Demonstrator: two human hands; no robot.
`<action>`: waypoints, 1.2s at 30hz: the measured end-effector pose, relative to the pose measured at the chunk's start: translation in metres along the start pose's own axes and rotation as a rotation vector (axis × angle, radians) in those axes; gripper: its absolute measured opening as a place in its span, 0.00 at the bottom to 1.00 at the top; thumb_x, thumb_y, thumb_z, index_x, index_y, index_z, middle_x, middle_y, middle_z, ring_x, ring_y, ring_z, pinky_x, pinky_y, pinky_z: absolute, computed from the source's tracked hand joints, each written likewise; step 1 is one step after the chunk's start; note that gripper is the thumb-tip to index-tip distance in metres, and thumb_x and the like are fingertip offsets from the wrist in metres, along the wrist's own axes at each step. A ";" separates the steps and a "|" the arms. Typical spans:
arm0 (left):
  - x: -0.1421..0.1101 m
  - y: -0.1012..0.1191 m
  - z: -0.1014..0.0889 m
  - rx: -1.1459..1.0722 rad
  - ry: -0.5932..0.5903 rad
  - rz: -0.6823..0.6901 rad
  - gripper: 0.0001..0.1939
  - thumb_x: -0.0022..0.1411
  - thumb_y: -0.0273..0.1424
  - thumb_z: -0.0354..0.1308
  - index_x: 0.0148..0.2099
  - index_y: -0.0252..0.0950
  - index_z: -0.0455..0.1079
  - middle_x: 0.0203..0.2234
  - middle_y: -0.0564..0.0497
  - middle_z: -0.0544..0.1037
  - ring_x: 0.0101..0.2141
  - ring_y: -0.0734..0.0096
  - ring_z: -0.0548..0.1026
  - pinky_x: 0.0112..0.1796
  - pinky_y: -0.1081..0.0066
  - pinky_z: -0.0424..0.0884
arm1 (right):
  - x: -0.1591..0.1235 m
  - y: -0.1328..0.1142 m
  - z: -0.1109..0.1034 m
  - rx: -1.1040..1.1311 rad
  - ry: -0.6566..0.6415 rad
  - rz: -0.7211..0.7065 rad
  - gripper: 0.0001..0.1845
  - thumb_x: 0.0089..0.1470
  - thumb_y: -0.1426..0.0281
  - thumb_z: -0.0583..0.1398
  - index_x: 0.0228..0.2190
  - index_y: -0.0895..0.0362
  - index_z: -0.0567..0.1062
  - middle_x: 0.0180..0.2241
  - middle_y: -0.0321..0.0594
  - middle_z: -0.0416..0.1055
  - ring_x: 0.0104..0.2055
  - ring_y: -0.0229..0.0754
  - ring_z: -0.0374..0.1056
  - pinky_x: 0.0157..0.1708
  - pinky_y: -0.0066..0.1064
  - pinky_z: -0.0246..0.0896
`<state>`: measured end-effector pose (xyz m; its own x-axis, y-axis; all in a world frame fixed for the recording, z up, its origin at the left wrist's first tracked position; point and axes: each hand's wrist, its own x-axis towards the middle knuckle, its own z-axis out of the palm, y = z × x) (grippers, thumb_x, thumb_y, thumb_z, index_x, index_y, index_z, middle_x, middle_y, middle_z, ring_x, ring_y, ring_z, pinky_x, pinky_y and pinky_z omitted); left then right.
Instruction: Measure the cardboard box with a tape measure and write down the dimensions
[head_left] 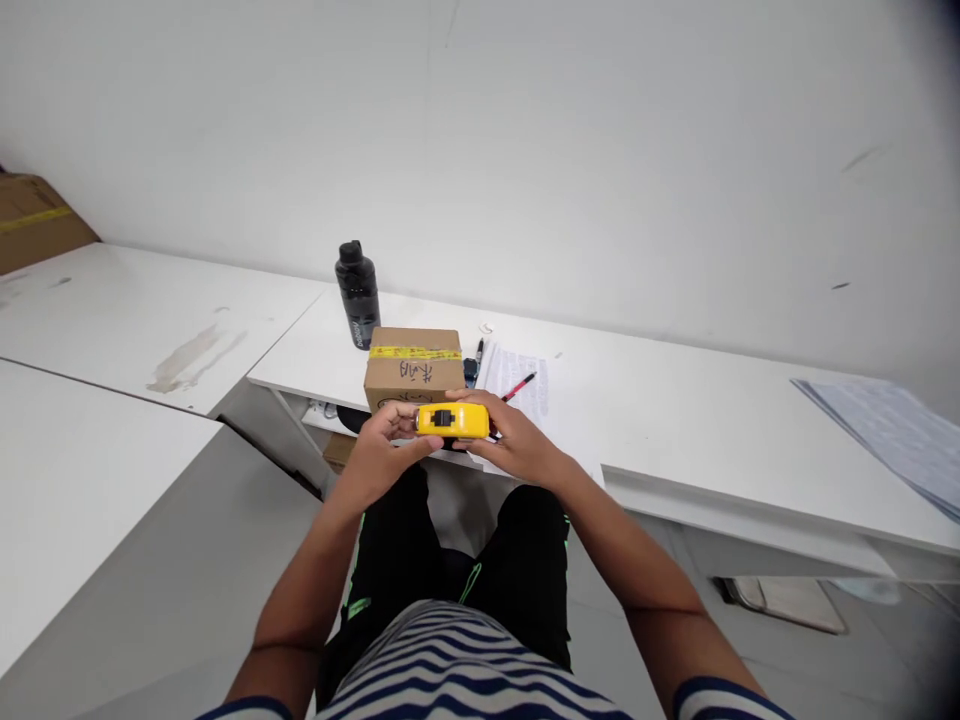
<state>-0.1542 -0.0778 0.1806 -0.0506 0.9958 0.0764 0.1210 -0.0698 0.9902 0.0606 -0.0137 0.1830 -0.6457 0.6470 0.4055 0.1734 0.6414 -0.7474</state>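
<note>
A yellow tape measure (pixel 471 421) with a black slide button is held between my two hands, just in front of the cardboard box (pixel 415 377). My right hand (pixel 510 432) grips its right end, fingers over the top and thumb below. At its left end my left hand (pixel 391 440) pinches near the metal tip, with the thumb against the lower edge. I cannot make out whether any blade is pulled out. Yellow tape and black handwriting mark the box.
Behind the box stands a black bottle (pixel 358 295). Printed papers (pixel 517 370), a red pen (pixel 519 387) and a small dark item (pixel 471 370) lie right of it. More papers (pixel 885 425) lie at the white table's right end. Another carton (pixel 41 222) sits far left.
</note>
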 end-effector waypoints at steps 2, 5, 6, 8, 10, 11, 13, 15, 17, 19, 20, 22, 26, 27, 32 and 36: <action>-0.003 0.007 -0.027 0.065 -0.026 -0.056 0.24 0.44 0.47 0.72 0.37 0.38 0.70 0.30 0.51 0.78 0.31 0.69 0.75 0.36 0.67 0.73 | 0.011 -0.003 -0.006 -0.064 -0.097 -0.027 0.25 0.57 0.64 0.63 0.56 0.47 0.69 0.59 0.45 0.70 0.60 0.54 0.67 0.57 0.51 0.64; 0.009 0.016 -0.067 0.099 0.042 -0.071 0.21 0.50 0.49 0.67 0.30 0.37 0.68 0.21 0.53 0.72 0.24 0.74 0.69 0.28 0.71 0.68 | 0.021 0.005 -0.023 -0.110 -0.099 0.048 0.22 0.55 0.62 0.64 0.52 0.47 0.73 0.52 0.44 0.75 0.50 0.53 0.73 0.49 0.50 0.70; 0.017 0.017 -0.081 0.079 0.095 -0.053 0.21 0.52 0.50 0.65 0.29 0.37 0.68 0.20 0.54 0.71 0.23 0.74 0.68 0.28 0.71 0.67 | 0.023 0.012 -0.031 -0.092 -0.062 0.093 0.23 0.54 0.61 0.65 0.52 0.48 0.73 0.50 0.44 0.75 0.47 0.52 0.74 0.44 0.48 0.72; 0.041 0.015 -0.104 0.030 0.181 -0.036 0.21 0.54 0.50 0.63 0.28 0.37 0.66 0.19 0.54 0.69 0.22 0.75 0.67 0.29 0.71 0.67 | 0.025 0.031 -0.052 -0.015 0.060 0.190 0.27 0.52 0.59 0.67 0.53 0.48 0.72 0.48 0.44 0.76 0.43 0.50 0.74 0.38 0.44 0.73; 0.069 0.010 -0.120 0.031 0.202 -0.057 0.22 0.52 0.49 0.64 0.27 0.36 0.65 0.21 0.55 0.69 0.24 0.76 0.67 0.31 0.72 0.67 | 0.026 0.053 -0.073 0.062 0.181 0.254 0.33 0.49 0.57 0.68 0.56 0.49 0.69 0.46 0.44 0.77 0.42 0.48 0.74 0.39 0.43 0.72; 0.083 0.007 -0.124 0.049 0.202 -0.084 0.22 0.51 0.49 0.64 0.26 0.36 0.65 0.21 0.55 0.69 0.24 0.77 0.67 0.31 0.72 0.67 | 0.027 0.062 -0.082 0.064 0.221 0.272 0.35 0.48 0.57 0.69 0.56 0.50 0.69 0.45 0.43 0.77 0.42 0.48 0.73 0.40 0.43 0.71; 0.107 -0.001 -0.122 0.128 0.154 -0.157 0.22 0.49 0.50 0.65 0.27 0.35 0.66 0.23 0.54 0.71 0.25 0.76 0.68 0.30 0.72 0.66 | 0.031 0.077 -0.092 0.006 0.265 0.295 0.35 0.47 0.57 0.69 0.56 0.51 0.71 0.46 0.43 0.77 0.40 0.46 0.72 0.43 0.44 0.69; 0.123 -0.007 -0.113 0.227 0.096 -0.205 0.23 0.48 0.51 0.65 0.28 0.35 0.67 0.25 0.52 0.73 0.26 0.73 0.70 0.30 0.71 0.65 | 0.037 0.083 -0.093 -0.083 0.258 0.307 0.35 0.47 0.56 0.68 0.56 0.50 0.72 0.49 0.43 0.76 0.38 0.44 0.69 0.43 0.43 0.67; 0.131 -0.013 -0.100 0.307 0.071 -0.221 0.24 0.48 0.53 0.65 0.30 0.36 0.67 0.25 0.51 0.74 0.27 0.70 0.71 0.29 0.71 0.64 | 0.044 0.083 -0.087 -0.150 0.236 0.298 0.35 0.49 0.56 0.67 0.57 0.49 0.71 0.51 0.41 0.75 0.36 0.41 0.67 0.43 0.42 0.66; 0.134 -0.016 -0.091 0.344 0.068 -0.221 0.26 0.49 0.56 0.63 0.31 0.36 0.66 0.25 0.51 0.74 0.27 0.67 0.72 0.28 0.70 0.64 | 0.049 0.079 -0.079 -0.191 0.230 0.285 0.34 0.50 0.56 0.65 0.59 0.47 0.70 0.51 0.39 0.74 0.35 0.40 0.65 0.44 0.41 0.66; 0.135 -0.017 -0.088 0.348 0.063 -0.223 0.27 0.50 0.57 0.61 0.32 0.37 0.66 0.24 0.51 0.74 0.28 0.67 0.72 0.28 0.70 0.64 | 0.051 0.076 -0.075 -0.206 0.231 0.282 0.34 0.51 0.56 0.65 0.59 0.46 0.70 0.51 0.39 0.74 0.34 0.40 0.64 0.44 0.41 0.66; 0.133 -0.018 -0.086 0.337 0.036 -0.220 0.28 0.51 0.59 0.59 0.34 0.36 0.67 0.24 0.51 0.74 0.29 0.66 0.72 0.28 0.70 0.64 | 0.051 0.073 -0.070 -0.230 0.227 0.285 0.33 0.52 0.56 0.64 0.60 0.45 0.68 0.51 0.38 0.74 0.34 0.40 0.63 0.44 0.41 0.65; 0.130 -0.018 -0.089 0.299 -0.010 -0.156 0.28 0.52 0.58 0.59 0.34 0.35 0.69 0.24 0.51 0.73 0.28 0.67 0.71 0.29 0.69 0.65 | 0.047 0.076 -0.066 -0.242 0.236 0.264 0.31 0.54 0.56 0.62 0.58 0.48 0.68 0.51 0.40 0.74 0.38 0.43 0.67 0.44 0.39 0.65; 0.130 -0.017 -0.091 0.298 -0.020 -0.137 0.28 0.52 0.57 0.60 0.33 0.35 0.69 0.24 0.51 0.73 0.27 0.68 0.71 0.29 0.69 0.65 | 0.047 0.077 -0.067 -0.245 0.248 0.257 0.30 0.54 0.56 0.62 0.57 0.49 0.69 0.51 0.41 0.74 0.39 0.44 0.68 0.44 0.39 0.65; 0.133 0.000 -0.105 0.364 -0.016 -0.104 0.25 0.54 0.55 0.60 0.28 0.36 0.65 0.20 0.53 0.68 0.24 0.71 0.67 0.28 0.69 0.65 | 0.039 0.064 -0.069 -0.337 0.296 0.232 0.28 0.51 0.55 0.65 0.51 0.51 0.71 0.47 0.43 0.76 0.40 0.47 0.72 0.41 0.41 0.67; 0.148 0.030 -0.098 0.501 0.080 0.032 0.23 0.63 0.54 0.51 0.31 0.38 0.62 0.23 0.52 0.70 0.27 0.69 0.69 0.32 0.68 0.67 | 0.019 0.023 -0.038 -0.471 0.385 0.110 0.31 0.49 0.50 0.65 0.49 0.57 0.72 0.40 0.47 0.77 0.34 0.48 0.72 0.34 0.40 0.68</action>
<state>-0.2555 0.0621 0.2330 -0.1122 0.9847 0.1336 0.5837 -0.0435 0.8108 0.0803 0.0291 0.1931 -0.3057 0.7658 0.5659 0.5898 0.6188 -0.5188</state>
